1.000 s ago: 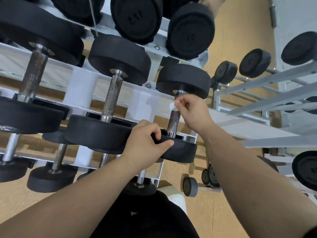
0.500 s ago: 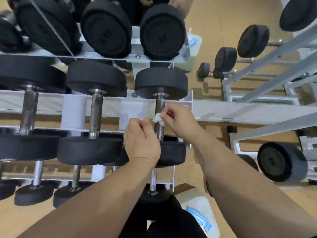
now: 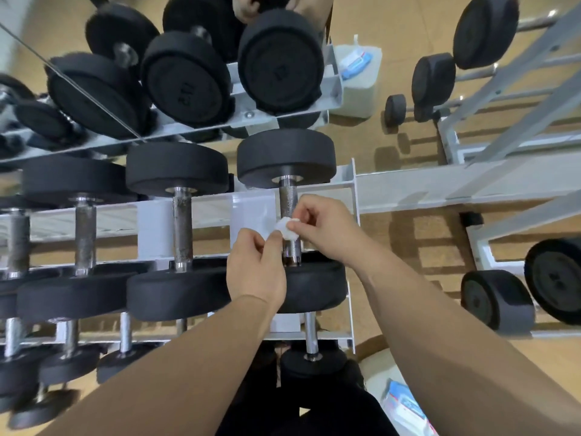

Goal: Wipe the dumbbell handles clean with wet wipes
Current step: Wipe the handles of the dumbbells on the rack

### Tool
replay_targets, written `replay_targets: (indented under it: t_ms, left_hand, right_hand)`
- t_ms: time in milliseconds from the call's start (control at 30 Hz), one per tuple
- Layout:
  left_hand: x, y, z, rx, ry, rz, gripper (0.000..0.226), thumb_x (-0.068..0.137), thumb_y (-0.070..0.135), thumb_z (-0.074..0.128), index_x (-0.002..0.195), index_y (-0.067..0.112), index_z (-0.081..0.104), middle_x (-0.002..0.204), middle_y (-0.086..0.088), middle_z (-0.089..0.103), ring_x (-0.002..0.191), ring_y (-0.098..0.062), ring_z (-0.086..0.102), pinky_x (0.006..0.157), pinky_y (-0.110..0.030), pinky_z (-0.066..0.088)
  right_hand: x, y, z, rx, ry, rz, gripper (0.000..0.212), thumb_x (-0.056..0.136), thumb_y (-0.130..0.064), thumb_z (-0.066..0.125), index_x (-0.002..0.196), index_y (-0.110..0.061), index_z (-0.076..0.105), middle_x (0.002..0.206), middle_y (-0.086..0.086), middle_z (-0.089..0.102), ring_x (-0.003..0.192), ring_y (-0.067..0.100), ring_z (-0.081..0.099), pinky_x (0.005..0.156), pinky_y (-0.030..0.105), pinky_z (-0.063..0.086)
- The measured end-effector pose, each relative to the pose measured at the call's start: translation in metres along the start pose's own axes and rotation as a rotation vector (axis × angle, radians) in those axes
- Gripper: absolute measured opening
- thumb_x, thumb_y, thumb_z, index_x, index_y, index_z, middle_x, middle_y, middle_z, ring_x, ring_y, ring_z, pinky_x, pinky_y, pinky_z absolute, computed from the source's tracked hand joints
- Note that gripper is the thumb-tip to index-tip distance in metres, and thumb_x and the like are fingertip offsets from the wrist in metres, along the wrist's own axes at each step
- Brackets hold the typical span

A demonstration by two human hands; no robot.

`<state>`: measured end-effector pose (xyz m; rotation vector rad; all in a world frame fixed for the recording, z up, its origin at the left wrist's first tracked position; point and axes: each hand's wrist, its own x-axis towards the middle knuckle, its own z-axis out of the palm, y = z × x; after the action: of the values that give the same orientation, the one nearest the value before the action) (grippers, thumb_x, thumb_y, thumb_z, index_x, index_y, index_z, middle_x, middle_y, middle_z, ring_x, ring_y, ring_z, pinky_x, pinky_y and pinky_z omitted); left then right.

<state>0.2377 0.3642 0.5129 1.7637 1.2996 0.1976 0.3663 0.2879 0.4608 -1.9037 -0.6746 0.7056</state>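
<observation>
A black dumbbell (image 3: pixel 286 158) lies at the right end of the white rack's middle shelf, its knurled steel handle (image 3: pixel 288 199) running towards me. A small folded white wet wipe (image 3: pixel 286 227) sits in front of that handle. My left hand (image 3: pixel 256 269) pinches the wipe's left edge and my right hand (image 3: pixel 327 228) pinches its right edge. The lower part of the handle is half hidden behind my fingers.
More black dumbbells fill the white rack (image 3: pixel 352 184), one neighbour (image 3: pixel 182 221) with a rusty handle. A mirror behind reflects the rack. A wet wipe pack (image 3: pixel 405 407) lies on a white stool at bottom right. A second rack (image 3: pixel 490 190) with dumbbells stands at the right.
My left hand left the dumbbell's near head and rose to the wipe, which both hands now pinch. My right hand slid down the handle. The view tilted downward.
</observation>
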Motion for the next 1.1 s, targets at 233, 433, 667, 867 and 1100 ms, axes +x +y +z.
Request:
replay_targets:
  t_ms: [233,433,667,867,1100]
  left_hand:
    - [0.0,-0.002,0.002,-0.074,0.035,0.027,0.039,0.097,0.039,0.057,0.073,0.015,0.038,0.064,0.005,0.039,0.062,-0.016,0.034,0.065,-0.037,0.035]
    - [0.0,-0.002,0.003,-0.122,0.04,0.037,0.04,0.098,0.034,0.059,0.072,0.012,0.038,0.064,0.003,0.036,0.054,-0.008,0.03,0.062,-0.033,0.033]
    - [0.001,-0.002,0.002,-0.121,0.035,0.063,0.046,0.084,0.053,0.057,0.07,0.013,0.037,0.062,0.004,0.035,0.055,-0.009,0.03,0.061,-0.032,0.033]
    - [0.001,-0.004,0.002,-0.131,0.033,0.055,0.041,0.097,0.037,0.058,0.071,0.012,0.038,0.064,0.002,0.036,0.054,-0.008,0.03,0.061,-0.032,0.032]
    - [0.002,-0.006,0.003,-0.149,0.043,0.077,0.043,0.099,0.039,0.057,0.071,0.012,0.038,0.061,0.006,0.035,0.054,-0.008,0.03,0.061,-0.032,0.032]
  right_hand:
    - [0.01,0.007,0.002,0.085,0.224,-0.021,0.011,0.089,-0.012,0.064,0.085,-0.022,0.066,0.069,0.004,0.057,0.064,0.012,0.051,0.064,0.026,0.045]
    - [-0.01,0.013,-0.004,0.102,-0.136,0.066,0.009,0.086,-0.019,0.077,0.084,-0.02,0.068,0.066,0.0,0.054,0.058,0.013,0.051,0.06,0.025,0.044]
    - [0.022,-0.006,0.009,0.148,0.196,0.086,0.013,0.091,-0.023,0.07,0.083,-0.018,0.061,0.065,-0.003,0.05,0.056,0.004,0.043,0.056,0.011,0.035]
    - [-0.002,0.003,-0.014,0.008,-0.234,0.113,0.015,0.09,-0.028,0.073,0.079,-0.019,0.065,0.068,-0.006,0.055,0.06,0.008,0.046,0.062,0.027,0.041]
    - [0.029,0.0,0.009,0.362,0.197,0.174,0.009,0.091,-0.022,0.069,0.083,-0.023,0.064,0.073,0.003,0.057,0.065,0.013,0.051,0.069,0.039,0.052]
